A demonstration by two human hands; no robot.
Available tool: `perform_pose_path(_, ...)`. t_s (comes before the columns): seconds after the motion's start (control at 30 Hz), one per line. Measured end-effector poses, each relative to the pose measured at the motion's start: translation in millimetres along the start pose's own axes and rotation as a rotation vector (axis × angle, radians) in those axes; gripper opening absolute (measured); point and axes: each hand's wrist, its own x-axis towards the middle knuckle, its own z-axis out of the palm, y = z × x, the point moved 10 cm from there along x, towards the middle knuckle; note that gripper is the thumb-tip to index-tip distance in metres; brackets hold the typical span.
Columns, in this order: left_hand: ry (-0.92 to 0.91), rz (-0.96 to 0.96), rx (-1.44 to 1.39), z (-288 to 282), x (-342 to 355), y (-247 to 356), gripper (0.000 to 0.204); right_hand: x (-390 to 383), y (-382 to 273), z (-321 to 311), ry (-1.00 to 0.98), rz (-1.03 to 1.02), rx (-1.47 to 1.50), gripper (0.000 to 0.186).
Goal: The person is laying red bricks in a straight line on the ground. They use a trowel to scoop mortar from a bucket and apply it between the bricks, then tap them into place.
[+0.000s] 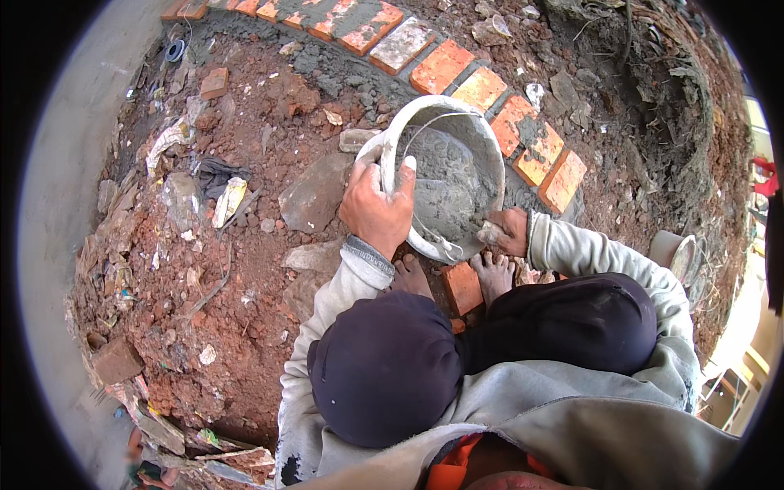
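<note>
A pale bucket (395, 147) tilts in front of me, with wet grey mortar (445, 175) inside. A thin wire handle crosses its mouth. My left hand (380, 200) is closed on the bucket's left rim, thumb over the edge. At the lower right rim, my right hand (512, 232) is closed round a mortar-caked tool handle (489, 233). Whatever is at the other end of that handle does not show. Just beyond the bucket runs a curved row of orange bricks (441, 67) bedded in grey mortar.
My bare feet (493, 276) stand beside a loose brick (463, 288). Flat stones (314, 193) and rubbish lie on the reddish soil at left. A small pale container (673, 251) stands at right. A grey surface (73, 204) borders the soil along the far left.
</note>
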Motion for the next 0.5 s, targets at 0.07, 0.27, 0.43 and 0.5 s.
perform_pose_path(0.07, -0.006, 0.001, 0.009, -2.8, 3.2, -5.2, 0.025, -10.9, -15.3, -16.1, -0.008, -0.067, 0.08, 0.032)
perform_pose_path(0.27, -0.021, 0.008, -0.082, -11.6, 5.8, -17.5, 0.027, -19.4, -64.3, -62.7, 0.295, -0.129, -0.584, 0.033)
perform_pose_path(0.43, -0.088, -0.038, -0.086, -12.1, 7.1, -33.4, 0.031, -6.0, -63.0, -63.1, 0.227, 0.005, -0.712, 0.036)
perform_pose_path(0.5, -0.062, -0.034, -0.126, -18.2, 10.6, -38.2, 0.034, -4.0, -59.5, -78.9, 0.244, 0.051, -0.724, 0.034)
